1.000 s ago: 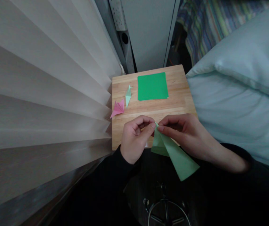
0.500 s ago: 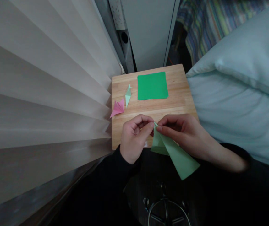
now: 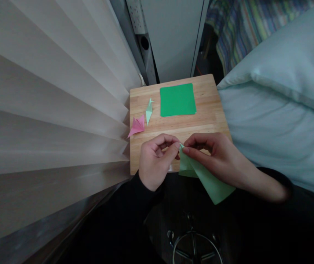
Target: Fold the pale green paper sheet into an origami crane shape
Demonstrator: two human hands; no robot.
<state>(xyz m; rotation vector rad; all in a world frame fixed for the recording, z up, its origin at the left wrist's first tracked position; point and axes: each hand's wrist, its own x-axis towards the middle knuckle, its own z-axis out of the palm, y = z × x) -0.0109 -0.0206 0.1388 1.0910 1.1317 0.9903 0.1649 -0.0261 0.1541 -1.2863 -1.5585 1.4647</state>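
Over the wooden tabletop (image 3: 170, 127), left hand (image 3: 157, 159) and right hand (image 3: 221, 157) pinch pale-green paper's (image 3: 208, 179) tip.

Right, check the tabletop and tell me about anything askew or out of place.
The pink folded paper looks slightly out of place: its pointed tip pokes past the left edge of the wooden tabletop. I see no spill or tear.

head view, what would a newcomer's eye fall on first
Probably the bright green paper toward the far side of the wooden tabletop, then the folded pink paper at the tabletop's left edge. Nearer, the left hand and right hand pinch the tip of a light green sheet, which extends past the near edge.
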